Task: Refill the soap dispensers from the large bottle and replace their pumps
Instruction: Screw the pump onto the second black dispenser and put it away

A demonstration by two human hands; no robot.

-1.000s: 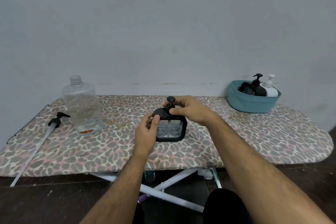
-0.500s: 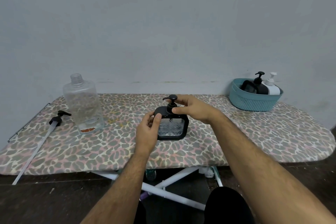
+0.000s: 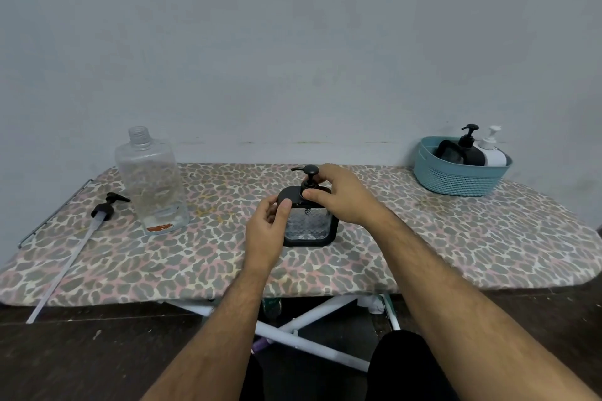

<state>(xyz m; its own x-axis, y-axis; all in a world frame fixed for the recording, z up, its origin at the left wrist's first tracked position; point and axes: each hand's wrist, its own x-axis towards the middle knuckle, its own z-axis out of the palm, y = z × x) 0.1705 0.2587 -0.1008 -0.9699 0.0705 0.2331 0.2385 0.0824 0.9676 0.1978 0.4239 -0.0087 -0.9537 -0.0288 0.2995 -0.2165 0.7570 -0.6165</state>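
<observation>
A square black-framed soap dispenser (image 3: pixel 309 227) with a clear patterned front stands mid-board. My left hand (image 3: pixel 267 228) grips its left side, thumb on the upper corner. My right hand (image 3: pixel 342 195) pinches the collar of the black pump (image 3: pixel 309 176) seated on its top; the spout points left. The large clear bottle (image 3: pixel 150 181) stands uncapped at the left, nearly empty. Its long pump with a clear tube (image 3: pixel 99 216) lies beside it.
A teal basket (image 3: pixel 454 177) at the back right holds a black dispenser (image 3: pixel 469 148), a white dispenser (image 3: pixel 492 153) and a dark square one. The leopard-print ironing board (image 3: pixel 456 244) stands against a grey wall; the pump tube overhangs its front left edge.
My right hand has turned the pump on the dispenser: its spout has swung round to point left. The left hand keeps its hold.
</observation>
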